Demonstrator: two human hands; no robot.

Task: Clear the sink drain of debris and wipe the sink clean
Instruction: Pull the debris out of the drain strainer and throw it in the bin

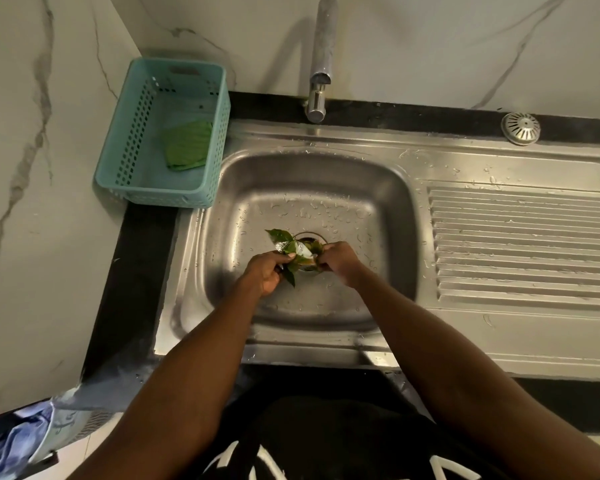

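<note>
Step in hand: debris removal. Left hand (264,269) grips wet green leaves (284,244) over round steel drain (310,251) of stainless sink basin (368,188); right hand (338,260) apparently pinches same clump, fingers partly hidden. Next: lift clear, discard; fetch green cloth (187,145) from teal perforated basket (132,140).
</note>
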